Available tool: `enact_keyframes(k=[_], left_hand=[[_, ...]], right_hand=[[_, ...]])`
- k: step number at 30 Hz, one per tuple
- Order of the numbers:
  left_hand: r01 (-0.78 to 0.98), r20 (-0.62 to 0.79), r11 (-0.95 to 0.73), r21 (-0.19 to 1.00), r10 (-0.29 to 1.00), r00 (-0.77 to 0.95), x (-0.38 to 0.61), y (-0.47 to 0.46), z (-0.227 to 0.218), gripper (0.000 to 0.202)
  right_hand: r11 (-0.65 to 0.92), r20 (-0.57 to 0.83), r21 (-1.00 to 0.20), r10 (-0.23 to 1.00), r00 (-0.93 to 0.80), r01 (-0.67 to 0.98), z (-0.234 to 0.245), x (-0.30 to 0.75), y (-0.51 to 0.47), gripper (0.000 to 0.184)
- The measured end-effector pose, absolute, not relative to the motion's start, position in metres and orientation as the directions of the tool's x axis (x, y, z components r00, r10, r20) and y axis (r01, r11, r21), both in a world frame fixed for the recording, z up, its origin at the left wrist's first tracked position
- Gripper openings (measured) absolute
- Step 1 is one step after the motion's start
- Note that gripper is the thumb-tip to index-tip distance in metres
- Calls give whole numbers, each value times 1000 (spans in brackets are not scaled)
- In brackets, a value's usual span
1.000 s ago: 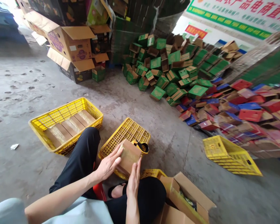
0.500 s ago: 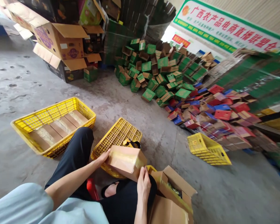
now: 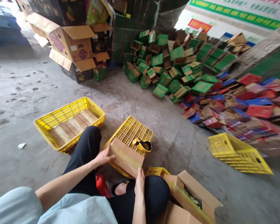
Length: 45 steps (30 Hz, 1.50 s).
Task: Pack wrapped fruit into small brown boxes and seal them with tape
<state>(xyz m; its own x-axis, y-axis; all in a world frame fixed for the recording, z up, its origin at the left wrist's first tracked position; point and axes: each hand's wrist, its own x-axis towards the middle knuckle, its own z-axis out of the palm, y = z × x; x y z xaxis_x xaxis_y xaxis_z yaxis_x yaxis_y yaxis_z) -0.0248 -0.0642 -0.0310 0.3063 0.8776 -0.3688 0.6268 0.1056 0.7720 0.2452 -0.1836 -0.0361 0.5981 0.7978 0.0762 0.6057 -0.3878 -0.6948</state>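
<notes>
A small brown cardboard box (image 3: 126,156) with clear tape along its top rests on an upturned yellow crate (image 3: 130,132) in front of my knees. My left hand (image 3: 103,158) lies against the box's left end, fingers spread. My right hand (image 3: 140,183) presses on the near right corner of the box, fingers together. A yellow and black tape dispenser (image 3: 142,145) sits on the crate just behind the box.
A yellow basket (image 3: 48,123) with several taped brown boxes stands at the left. An open cardboard carton (image 3: 191,196) is at my right knee. Another yellow crate (image 3: 239,153) lies on the right. Heaps of green (image 3: 170,65) and red and blue boxes (image 3: 244,109) fill the back.
The brown box has been turned and laid flat on the upturned crate. My left hand moved from its top to its left end; my right hand slid to its near corner.
</notes>
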Motion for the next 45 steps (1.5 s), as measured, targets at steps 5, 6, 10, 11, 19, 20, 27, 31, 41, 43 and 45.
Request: enact_keyframes(k=[5,6,10,11,19,20,27,31,41,43,45], left_hand=[[732,-114,-224,644,917,382,-17,-78,-55,105],[746,-42,-292,599,918,394,-17,-80,-56,104],[737,97,-515,439,842,530,-20,-79,-52,105],[725,99,-546,420,821,562,-20,-79,-50,106],[650,68,-648,397,727,683,12,-95,-46,65],[642,68,-655,399,719,692,14,-96,-45,58],[607,92,-667,431,702,706,12,-95,-40,54],[622,118,-656,428,722,682,11,-94,-42,55],[733,130,-545,406,829,544,-23,-63,-42,76],[741,122,-543,396,831,543,-14,-66,-43,79],[734,115,-554,392,821,559,-1,-73,-43,77]], right_hand=[[-471,34,-663,757,652,582,-48,230,-182,111],[-461,58,-650,763,644,604,-49,226,-183,107],[-375,154,-499,849,506,781,-47,206,-190,82],[-354,154,-458,872,465,816,-48,201,-191,77],[-202,71,-378,967,245,904,-56,161,-170,59],[-189,53,-370,973,224,910,-56,158,-168,58],[-126,10,-318,991,136,940,-43,159,-165,56],[-134,46,-318,987,157,939,-38,157,-166,56],[-391,91,-323,894,440,862,-35,197,-192,65],[-385,69,-324,902,427,864,-36,186,-184,63],[-322,29,-327,936,350,889,-36,168,-172,60]])
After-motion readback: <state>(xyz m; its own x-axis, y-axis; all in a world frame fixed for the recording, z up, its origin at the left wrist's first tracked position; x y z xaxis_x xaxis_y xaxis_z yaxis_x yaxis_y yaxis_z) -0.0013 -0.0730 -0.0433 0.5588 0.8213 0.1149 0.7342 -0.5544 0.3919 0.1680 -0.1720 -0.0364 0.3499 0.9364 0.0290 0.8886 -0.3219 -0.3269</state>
